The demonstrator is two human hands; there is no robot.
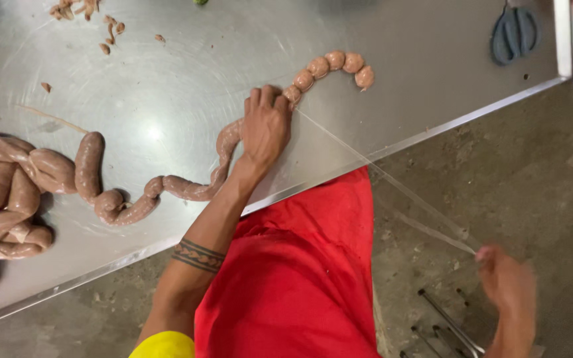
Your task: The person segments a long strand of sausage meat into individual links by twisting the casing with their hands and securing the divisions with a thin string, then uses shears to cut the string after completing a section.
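From the head camera, my left hand [264, 126] lies knuckles-up on the steel table [167, 99], fingers curled and pressed down on the sausage rope [187, 189] right where the small tied links [329, 66] begin. I cannot see whether the fingertips actually pinch the casing or only pin it flat. Beyond my fingertips, the tied links curve away in a short arc. Back past my wrist, the unfilled-looking thicker rope snakes toward the big coil [1, 199] piled at the far end of the table.

My right hand [509, 285] is off the table, out past the edge and low, well apart from the left. It is blurred, but the fingers look closed on the thin string [392, 182], which runs taut from my left fingertips across the table edge to that hand.

What worries me: the string is tight and thin, so a hard pull could cut into the soft casing under my left fingers and split it. If my left hand presses too lightly, the pull may drag the links toward the edge. The string also crosses the metal edge, where I judge it could fray or snag. The scissors [513, 33] lie far from both hands.
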